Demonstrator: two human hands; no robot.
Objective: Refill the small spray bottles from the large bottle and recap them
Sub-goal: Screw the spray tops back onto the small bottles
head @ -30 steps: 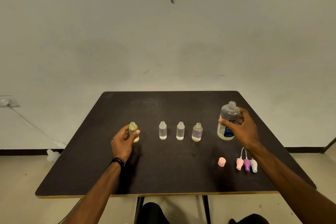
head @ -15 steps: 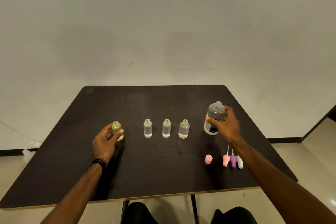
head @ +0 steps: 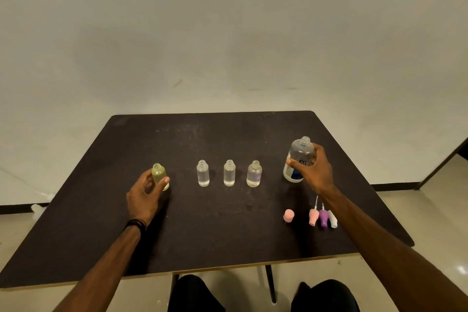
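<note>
The right hand (head: 312,172) grasped the upright large bottle (head: 298,159) toward the table's (head: 228,235) right edge, well apart from the yellowish small bottle (head: 160,176) grasped by the left hand (head: 143,195) toward its left edge.

Right hand (head: 312,172) covering most of the printed label on the large clear plastic bottle (head: 298,159), lettering unreadable; left hand (head: 145,194) hiding the near lower side of the small yellowish clear bottle (head: 159,175); both forearms cut off by the bottom edge.
</note>
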